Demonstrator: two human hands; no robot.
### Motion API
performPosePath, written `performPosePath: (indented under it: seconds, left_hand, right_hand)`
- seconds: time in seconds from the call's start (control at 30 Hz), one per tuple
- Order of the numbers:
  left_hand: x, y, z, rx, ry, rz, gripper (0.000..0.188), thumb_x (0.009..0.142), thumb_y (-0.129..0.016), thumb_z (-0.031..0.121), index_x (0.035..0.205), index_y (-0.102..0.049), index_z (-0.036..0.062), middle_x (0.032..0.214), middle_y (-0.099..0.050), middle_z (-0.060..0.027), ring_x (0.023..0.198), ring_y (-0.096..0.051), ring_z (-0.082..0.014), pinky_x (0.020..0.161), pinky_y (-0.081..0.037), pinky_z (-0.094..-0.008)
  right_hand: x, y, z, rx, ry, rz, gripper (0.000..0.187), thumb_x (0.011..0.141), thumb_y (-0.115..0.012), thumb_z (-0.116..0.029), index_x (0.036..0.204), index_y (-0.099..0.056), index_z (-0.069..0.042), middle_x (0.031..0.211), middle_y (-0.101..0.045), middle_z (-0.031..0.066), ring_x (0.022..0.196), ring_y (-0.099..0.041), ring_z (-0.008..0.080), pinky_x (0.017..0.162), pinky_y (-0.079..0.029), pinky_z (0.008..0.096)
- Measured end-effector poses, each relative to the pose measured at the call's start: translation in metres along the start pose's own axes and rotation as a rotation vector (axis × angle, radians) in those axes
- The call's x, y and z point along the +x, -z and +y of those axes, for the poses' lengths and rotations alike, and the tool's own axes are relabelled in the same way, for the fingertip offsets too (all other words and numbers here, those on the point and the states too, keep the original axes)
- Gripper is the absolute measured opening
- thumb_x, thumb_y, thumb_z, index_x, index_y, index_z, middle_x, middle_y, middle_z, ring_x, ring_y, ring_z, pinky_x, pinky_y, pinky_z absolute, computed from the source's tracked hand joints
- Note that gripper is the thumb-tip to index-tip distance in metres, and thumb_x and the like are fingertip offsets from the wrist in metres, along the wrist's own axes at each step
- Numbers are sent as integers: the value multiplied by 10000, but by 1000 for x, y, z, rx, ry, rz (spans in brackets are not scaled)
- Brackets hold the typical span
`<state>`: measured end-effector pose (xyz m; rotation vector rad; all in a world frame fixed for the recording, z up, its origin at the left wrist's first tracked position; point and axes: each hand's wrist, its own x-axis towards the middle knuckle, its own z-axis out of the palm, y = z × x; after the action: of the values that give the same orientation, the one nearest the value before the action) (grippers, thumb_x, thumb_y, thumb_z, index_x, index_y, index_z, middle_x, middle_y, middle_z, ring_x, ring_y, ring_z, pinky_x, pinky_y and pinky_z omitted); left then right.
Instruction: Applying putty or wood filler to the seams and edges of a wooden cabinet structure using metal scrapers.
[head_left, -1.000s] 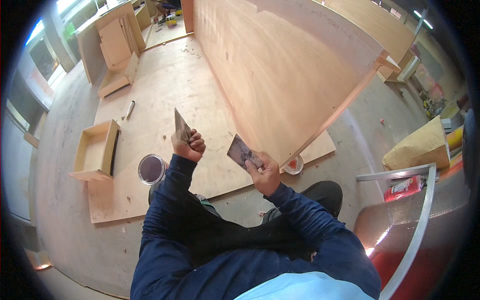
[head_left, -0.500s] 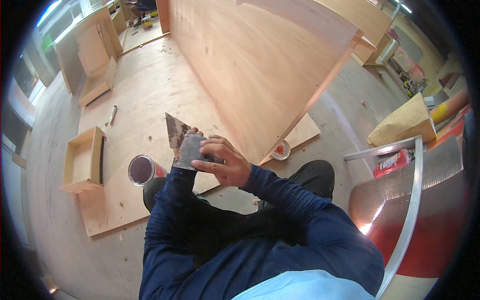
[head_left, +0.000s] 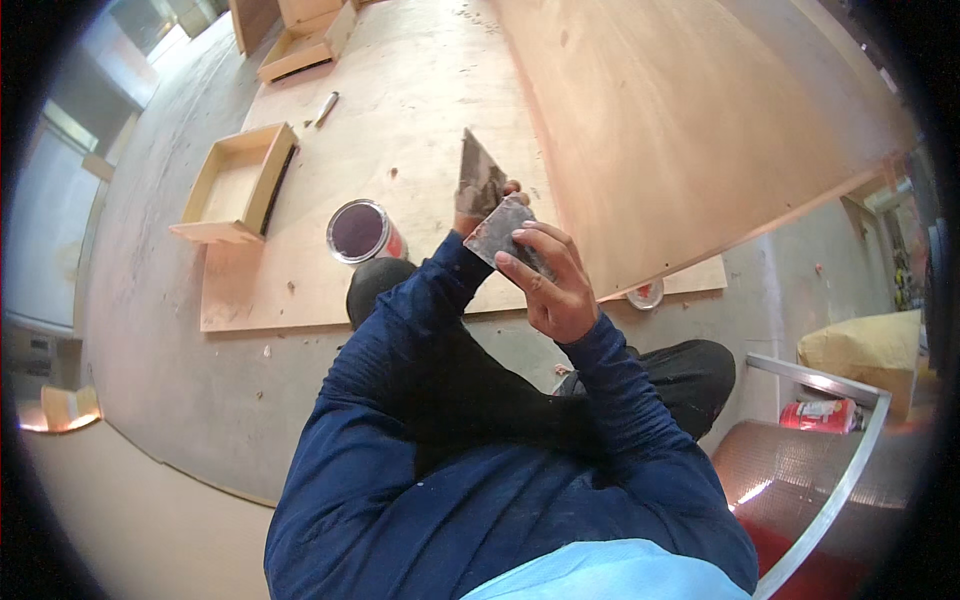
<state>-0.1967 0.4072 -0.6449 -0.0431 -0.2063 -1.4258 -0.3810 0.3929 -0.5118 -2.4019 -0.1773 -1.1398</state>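
Observation:
My right hand [head_left: 555, 285] grips a flat, grey rectangular scraper [head_left: 505, 232] with its fingers spread over the upper face. Just behind it, my left hand [head_left: 467, 222] is closed around a putty knife [head_left: 481, 176], whose wide, smeared metal blade points away from me. The scraper hides most of the left hand; only some fingertips and the hand's edge show. Both tools are close together, and whether they touch I cannot tell. Left of my hands, an open can [head_left: 358, 232] of dark reddish-brown paste stands beside my knee.
A plywood sheet [head_left: 250, 300] lies under the can. An upright wood panel [head_left: 690, 150] rises at the right. A shallow wooden drawer [head_left: 232, 185] and a small white-handled tool [head_left: 327, 108] sit to the left. A metal frame [head_left: 835, 500] and red container [head_left: 822, 415] are at the right.
The view has swung, so the panel, drawer and can appear shifted. My hands still hold both tools; the scraper has tilted and uncovered more of the left hand's edge.

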Motion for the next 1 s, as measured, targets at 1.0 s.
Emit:
performPosePath:
  seconds: [1.0]
  left_hand:
    - [26, -41, -28, 699, -211, 539, 406, 917, -498, 501, 751, -446, 133, 576, -382, 21, 447, -365, -114, 409, -323, -250]
  right_hand:
    - [-15, 16, 20, -87, -59, 39, 441, 742, -554, 146, 1092, -686, -87, 1151, -591, 170, 1125, -564, 369, 932, -475, 436]
